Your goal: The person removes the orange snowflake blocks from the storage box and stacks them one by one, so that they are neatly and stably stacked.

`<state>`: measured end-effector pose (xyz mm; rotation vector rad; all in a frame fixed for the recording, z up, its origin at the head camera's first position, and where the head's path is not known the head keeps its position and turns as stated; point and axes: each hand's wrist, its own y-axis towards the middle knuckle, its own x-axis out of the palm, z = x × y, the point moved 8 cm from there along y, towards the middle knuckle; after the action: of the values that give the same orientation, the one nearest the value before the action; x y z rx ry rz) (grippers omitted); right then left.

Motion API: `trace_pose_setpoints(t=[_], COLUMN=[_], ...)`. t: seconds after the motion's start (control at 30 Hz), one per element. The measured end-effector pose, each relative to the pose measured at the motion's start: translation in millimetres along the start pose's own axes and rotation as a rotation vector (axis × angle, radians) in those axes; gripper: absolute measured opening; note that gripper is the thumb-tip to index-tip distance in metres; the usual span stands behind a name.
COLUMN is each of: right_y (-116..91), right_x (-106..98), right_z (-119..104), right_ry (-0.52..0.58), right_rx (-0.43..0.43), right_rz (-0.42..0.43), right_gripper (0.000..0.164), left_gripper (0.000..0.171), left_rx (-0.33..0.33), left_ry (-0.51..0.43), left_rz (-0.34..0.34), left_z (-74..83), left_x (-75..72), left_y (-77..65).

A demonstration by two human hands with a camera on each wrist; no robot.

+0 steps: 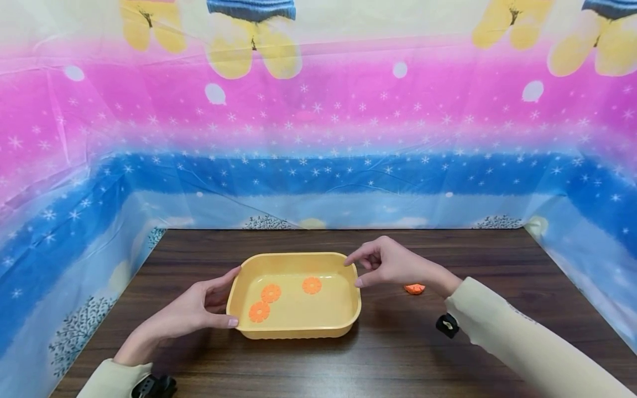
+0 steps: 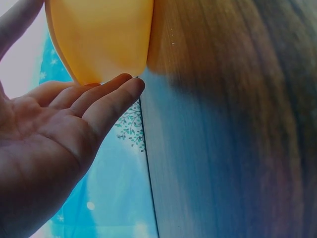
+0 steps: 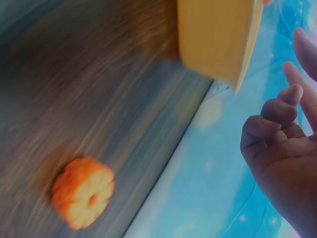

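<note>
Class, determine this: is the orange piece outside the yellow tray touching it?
Apart. The right wrist view shows bare tabletop between the orange piece and the yellow tray.

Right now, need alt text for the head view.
A yellow rectangular tray holding three scalloped orange discs, between a left hand and a right hand. Another orange piece lies right of the tray on a dark wood-grain table.

We lose the tabletop's [image 1: 398, 359] near edge below the head view. There the right hand [image 1: 398, 264] partly covers the orange piece [image 1: 414, 289], toward the tabletop's right edge; its own wrist view blurs it. Both wrist views crop the yellow tray [image 1: 308, 318], hiding its slices [image 1: 312, 286].
</note>
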<state>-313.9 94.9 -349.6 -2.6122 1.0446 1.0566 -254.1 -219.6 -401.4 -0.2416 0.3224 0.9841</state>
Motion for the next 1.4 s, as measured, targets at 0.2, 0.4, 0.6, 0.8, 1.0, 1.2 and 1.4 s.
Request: trace_pose_setpoints(t=[0.2, 0.4, 0.6, 0.8, 1.0, 1.2, 1.4], right_y=[21.5, 39.8, 52.8, 61.6, 68.8, 74.0, 79.5], right_x=[14.3, 27.7, 41.2, 51.1, 58.4, 65.5, 73.4], right_z=[-12.8, -12.7, -10.6, -5.3, -1.9, 2.4, 5.9], right_ry=[-0.016, -0.007, 0.009, 0.003, -0.019, -0.058, -0.142], right_rx=[-0.044, -0.021, -0.013, 0.018, 0.032, 0.058, 0.084], right_rz=[-0.032, -0.060, -0.104, -0.134, -0.147, -0.175, -0.208], right_gripper=[0.035, 0.036, 0.037, 0.039, 0.041, 0.045, 0.044], left_gripper=[0.093, 0.093, 0.094, 0.094, 0.094, 0.094, 0.094], left_rx=[-0.004, -0.010, -0.017, -0.018, -0.018, -0.027, -0.031], left_ry=[0.001, 0.010, 0.005, -0.011, -0.026, -0.017, -0.010], left_rz=[-0.005, 0.002, 0.006, 0.005, 0.002, 0.008, 0.014], left_z=[0.4, 0.2, 0.0, -1.5, -2.5, -3.1, -3.3], left_x=[-0.2, -0.3, -0.4, -0.1, 0.1, -0.7, -1.0], left_y=[-0.7, -0.4, -0.6, -0.5, -0.8, -0.5, -0.6])
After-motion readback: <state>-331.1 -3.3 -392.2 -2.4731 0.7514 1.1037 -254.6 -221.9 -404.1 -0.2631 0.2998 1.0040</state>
